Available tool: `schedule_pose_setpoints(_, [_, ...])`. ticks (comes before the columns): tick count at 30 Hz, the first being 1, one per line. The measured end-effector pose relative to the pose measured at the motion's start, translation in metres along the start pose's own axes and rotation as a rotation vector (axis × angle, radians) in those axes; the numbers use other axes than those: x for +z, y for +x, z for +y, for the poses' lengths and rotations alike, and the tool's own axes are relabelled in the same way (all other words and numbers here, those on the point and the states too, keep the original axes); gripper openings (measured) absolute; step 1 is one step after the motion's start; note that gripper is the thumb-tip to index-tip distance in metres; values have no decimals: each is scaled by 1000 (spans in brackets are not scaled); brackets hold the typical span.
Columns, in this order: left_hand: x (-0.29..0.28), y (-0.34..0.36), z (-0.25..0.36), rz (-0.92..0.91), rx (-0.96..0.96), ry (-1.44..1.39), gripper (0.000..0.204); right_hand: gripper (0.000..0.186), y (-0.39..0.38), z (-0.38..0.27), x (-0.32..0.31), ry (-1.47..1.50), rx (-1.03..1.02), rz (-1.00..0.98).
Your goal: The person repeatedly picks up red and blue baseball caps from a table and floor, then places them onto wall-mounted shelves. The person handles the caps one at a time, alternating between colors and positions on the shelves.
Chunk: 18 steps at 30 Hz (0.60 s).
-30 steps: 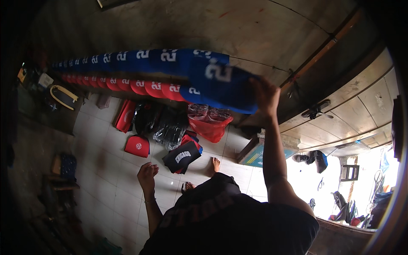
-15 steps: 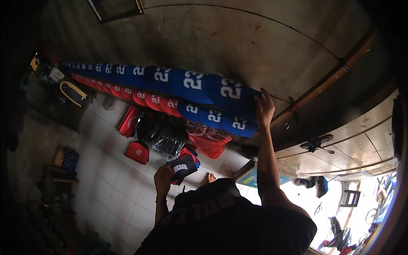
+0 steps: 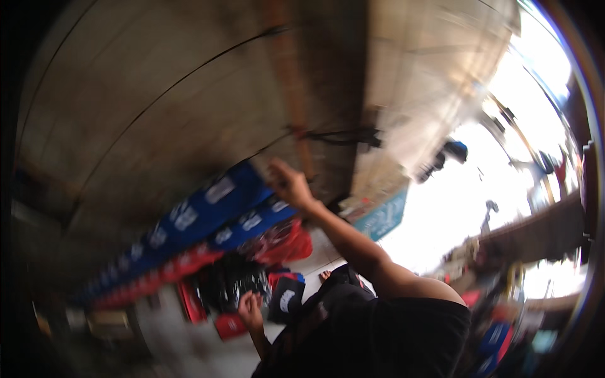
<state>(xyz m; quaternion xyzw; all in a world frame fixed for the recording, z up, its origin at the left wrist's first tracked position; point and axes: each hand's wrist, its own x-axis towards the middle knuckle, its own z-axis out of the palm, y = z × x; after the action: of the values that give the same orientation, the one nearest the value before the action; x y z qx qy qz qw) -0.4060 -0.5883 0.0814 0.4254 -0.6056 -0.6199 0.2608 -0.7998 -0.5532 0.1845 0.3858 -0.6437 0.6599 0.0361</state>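
Note:
My right hand (image 3: 290,183) is raised at the right end of a row of blue fabric pieces (image 3: 217,192) with white printing. Motion smears it, but its fingers look apart, and I see nothing in them; whether it touches the end piece I cannot tell. Lower down, my left hand (image 3: 251,307) has loosely bent, parted fingers with nothing visible in them. Beside it is a black fabric piece (image 3: 287,299) with white lettering, over red and blue ones. Red fabric pieces (image 3: 170,271) continue the lower row toward the far left.
Black plastic-wrapped bundles (image 3: 233,283) and a red plastic bag (image 3: 287,242) sit below the row. A red piece (image 3: 230,326) lies on the tiled floor. A thin cord (image 3: 183,79) crosses the wall. A teal panel (image 3: 382,214) stands by the bright doorway at right.
The view has swung right, showing more of the doorway and blurring. My left hand has come away from the black fabric piece. My right hand remains near the row's right end.

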Motion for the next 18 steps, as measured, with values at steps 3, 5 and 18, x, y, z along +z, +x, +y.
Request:
schedule_pose_setpoints(3, [-7, 14, -11, -156, -68, 215, 19, 45, -66, 7, -58, -152, 42, 106])
schedule_pose_setpoints(5, [3, 22, -18, -367, -60, 352, 20, 28, -139, 31, -107, -405, 284, -24])
schedule_pose_setpoints(18, [109, -71, -24, -1228, 496, 912, 36, 18, -849, -204, -163, -284, 2099, 1057])
